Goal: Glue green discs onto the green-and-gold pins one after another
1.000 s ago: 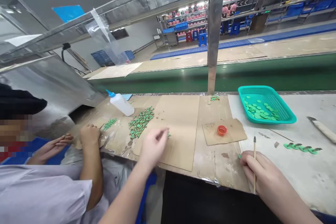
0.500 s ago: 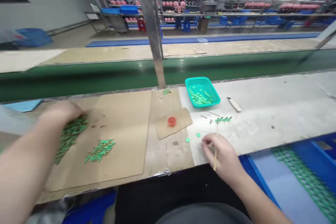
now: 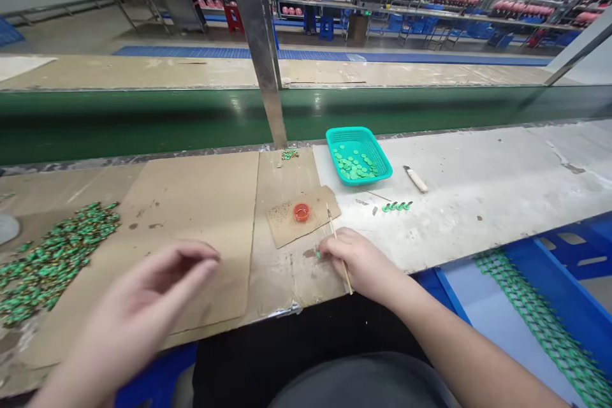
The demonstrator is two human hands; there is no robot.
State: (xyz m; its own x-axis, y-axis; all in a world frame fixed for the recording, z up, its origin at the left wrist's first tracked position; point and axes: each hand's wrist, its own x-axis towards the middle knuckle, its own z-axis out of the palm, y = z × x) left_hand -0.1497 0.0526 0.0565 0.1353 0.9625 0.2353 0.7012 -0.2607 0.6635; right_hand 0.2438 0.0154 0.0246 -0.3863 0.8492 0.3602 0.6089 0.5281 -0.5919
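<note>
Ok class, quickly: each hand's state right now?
Left hand: half-curled; contents cannot be told.
Right hand: closed, holding a thin brush, perhaps also a green piece.

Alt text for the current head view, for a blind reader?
A person's right hand holds a thin brush near a red cup; their left hand is over cardboard. Heaped green pieces lie left, a teal basket of discs beyond.
</note>
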